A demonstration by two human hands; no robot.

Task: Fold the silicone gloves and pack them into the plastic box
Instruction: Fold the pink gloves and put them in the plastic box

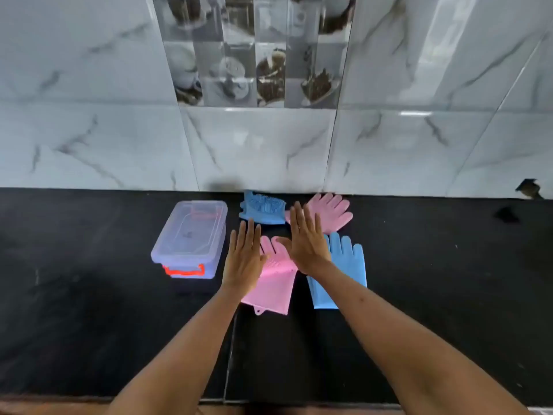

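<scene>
Several silicone gloves lie on the black counter (434, 280). A pink glove (276, 283) lies flat in front of me, bristle side up, and a blue glove (348, 271) lies flat to its right. A folded blue glove (263, 209) and a second pink glove (332, 211) rest near the wall. My left hand (244, 259) and my right hand (306, 238) hover flat with fingers spread over the near pink glove, holding nothing. The clear plastic box (191, 238) stands to the left with its lid on and its orange latch facing me.
A marble-look tiled wall (269, 145) rises right behind the far gloves. A small dark object (529, 188) sits at the wall on the far right. The counter's front edge (299, 404) runs along the bottom of the view.
</scene>
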